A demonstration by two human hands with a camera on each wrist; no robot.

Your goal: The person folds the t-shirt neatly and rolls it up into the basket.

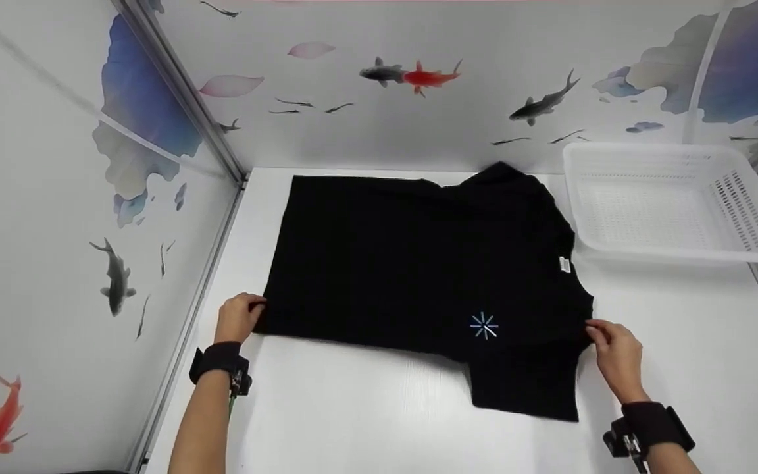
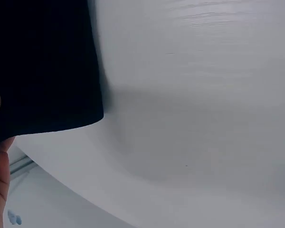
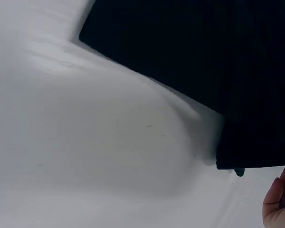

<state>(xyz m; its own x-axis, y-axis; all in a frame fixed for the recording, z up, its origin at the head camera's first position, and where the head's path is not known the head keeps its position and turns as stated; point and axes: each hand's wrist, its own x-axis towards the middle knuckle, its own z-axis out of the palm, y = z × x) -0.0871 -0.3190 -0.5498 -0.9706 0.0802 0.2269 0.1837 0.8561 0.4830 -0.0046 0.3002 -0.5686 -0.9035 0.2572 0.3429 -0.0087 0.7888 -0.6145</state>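
Observation:
A black T-shirt (image 1: 385,263) lies spread sideways on the white table, hem to the left and neckline to the right. A white label (image 1: 564,264) shows at the collar, and one sleeve (image 1: 527,388) extends toward the front. At the hem, close to its near corner, my left hand (image 1: 238,317) pinches the cloth; the left wrist view has thumb and fingers on either side of the fabric (image 2: 42,71). My right hand (image 1: 618,359) pinches the near shoulder beside the neckline. Only part of that hand (image 3: 279,202) enters the right wrist view.
A white perforated plastic basket (image 1: 668,253) stands at the back right, close to the shirt's collar. Panels painted with fish enclose the white table (image 1: 366,408) at the left (image 1: 43,197) and back (image 1: 418,131). A metal frame post (image 1: 181,85) marks their corner.

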